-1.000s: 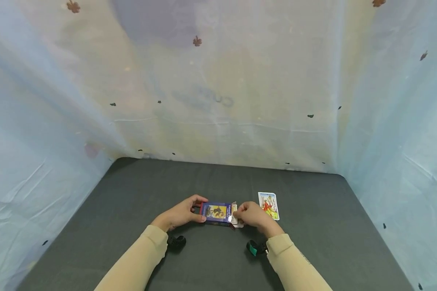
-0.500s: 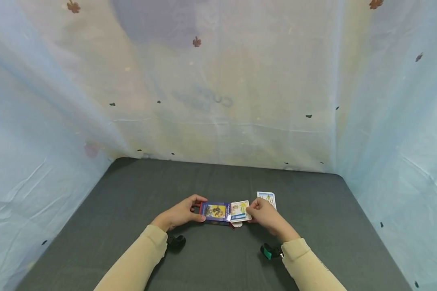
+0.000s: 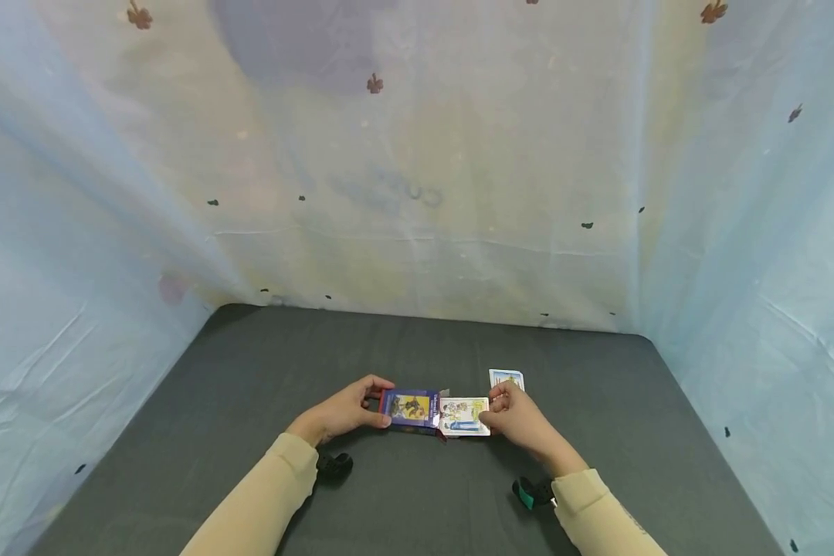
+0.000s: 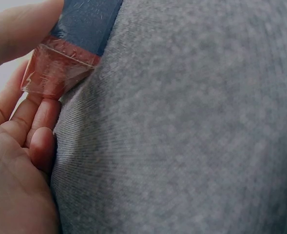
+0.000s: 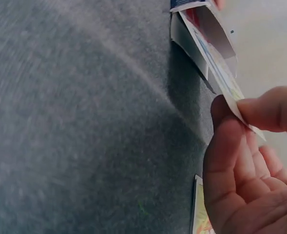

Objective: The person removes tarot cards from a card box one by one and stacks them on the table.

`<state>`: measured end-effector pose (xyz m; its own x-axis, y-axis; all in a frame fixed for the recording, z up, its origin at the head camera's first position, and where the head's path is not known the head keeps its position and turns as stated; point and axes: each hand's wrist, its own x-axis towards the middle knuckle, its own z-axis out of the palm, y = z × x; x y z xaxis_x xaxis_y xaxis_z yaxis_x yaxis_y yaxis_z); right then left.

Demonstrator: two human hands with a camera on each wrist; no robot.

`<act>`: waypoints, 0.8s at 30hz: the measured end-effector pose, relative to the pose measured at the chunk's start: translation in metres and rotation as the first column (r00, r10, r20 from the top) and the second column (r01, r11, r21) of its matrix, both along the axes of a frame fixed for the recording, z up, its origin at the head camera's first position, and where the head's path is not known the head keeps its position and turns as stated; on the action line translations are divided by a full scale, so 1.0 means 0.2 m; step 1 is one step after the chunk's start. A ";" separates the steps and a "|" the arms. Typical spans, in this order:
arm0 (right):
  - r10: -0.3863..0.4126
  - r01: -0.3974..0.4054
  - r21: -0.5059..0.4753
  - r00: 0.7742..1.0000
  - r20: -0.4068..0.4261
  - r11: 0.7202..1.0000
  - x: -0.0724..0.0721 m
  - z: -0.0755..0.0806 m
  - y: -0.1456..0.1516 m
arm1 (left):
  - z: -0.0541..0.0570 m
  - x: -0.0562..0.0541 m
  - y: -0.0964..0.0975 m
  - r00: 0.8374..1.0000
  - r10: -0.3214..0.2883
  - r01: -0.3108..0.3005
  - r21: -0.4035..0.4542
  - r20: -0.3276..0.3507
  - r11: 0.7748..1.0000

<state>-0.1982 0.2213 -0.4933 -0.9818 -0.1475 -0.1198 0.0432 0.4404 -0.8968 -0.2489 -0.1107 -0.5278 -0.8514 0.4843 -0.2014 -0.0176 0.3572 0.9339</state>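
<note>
The left hand (image 3: 344, 409) clamps its fingers on the left end of a blue-and-red cardboard box (image 3: 410, 407) while the right hand (image 3: 521, 421), fingers pinching a white-bordered rectangular picture card (image 3: 462, 417), now has it farther out to the box's right, so removal looks nearly complete.

head: even light, soft shadows | left wrist: blurred grey cloth (image 4: 192, 122)

Fingers (image 4: 45, 114) gripping box (image 4: 87, 22), blue, red end; grey cloth (image 4: 182, 122) alongside
</note>
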 end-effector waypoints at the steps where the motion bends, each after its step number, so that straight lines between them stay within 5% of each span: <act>1: 0.014 -0.014 0.006 1.000 -0.002 1.000 0.00 0.00 0.00 | 0.00 0.00 0.00 1.000 -0.002 0.002 0.002 0.002 1.000; 12: 0.194 -0.184 0.170 0.980 -0.041 0.968 -0.02 0.03 -0.02 | 0.00 0.01 -0.01 1.000 -0.026 0.026 0.030 -0.005 0.999; 24: 0.155 -0.137 0.248 0.986 -0.055 0.959 -0.02 0.02 -0.04 | -0.01 0.00 -0.02 1.000 -0.004 0.004 -0.007 -0.004 1.000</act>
<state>-0.2025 0.2132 -0.4886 -0.9590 -0.2657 -0.0981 -0.0999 0.6413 -0.7608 -0.2490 -0.1138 -0.5293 -0.8504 0.4861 -0.2016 -0.0130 0.3636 0.9315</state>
